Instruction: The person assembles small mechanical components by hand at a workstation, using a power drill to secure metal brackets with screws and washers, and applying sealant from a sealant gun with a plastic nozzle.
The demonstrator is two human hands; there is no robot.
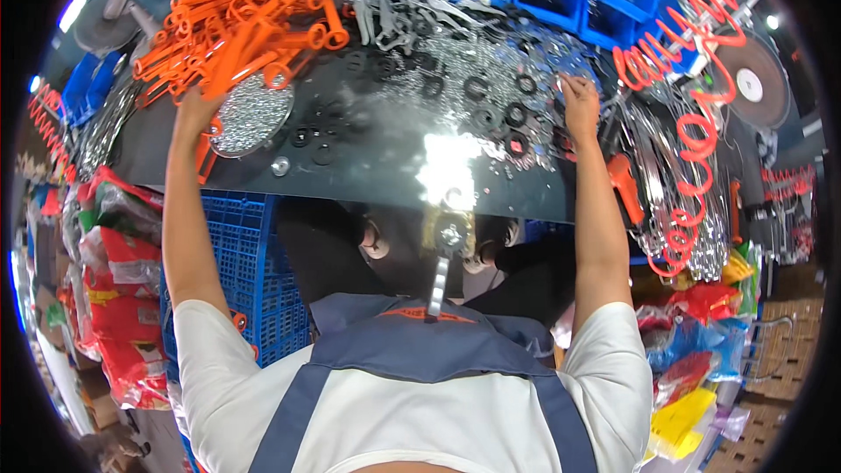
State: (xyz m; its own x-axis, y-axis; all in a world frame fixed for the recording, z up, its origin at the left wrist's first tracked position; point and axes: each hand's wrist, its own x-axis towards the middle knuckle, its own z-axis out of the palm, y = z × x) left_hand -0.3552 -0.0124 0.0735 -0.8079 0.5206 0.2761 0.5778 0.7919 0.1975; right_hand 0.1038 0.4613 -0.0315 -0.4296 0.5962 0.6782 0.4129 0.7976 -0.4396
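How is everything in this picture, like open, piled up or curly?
Orange parts, heaped
Left hand, at the heap's edge, grip unclear
Right hand, fingers bent, hold unclear
Silvery bits, massed in a circle
Blue bins, open, parts inside
Black rings, scattered
Red hose, coiled
Tabletop, shiny with glare

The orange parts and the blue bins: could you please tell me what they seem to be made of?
Orange parts: probably moulded plastic with a semi-gloss finish, given their even colour and soft highlights. Blue bins: likely plastic too, smooth, from the uniform colour and sheen, though painted metal is possible.
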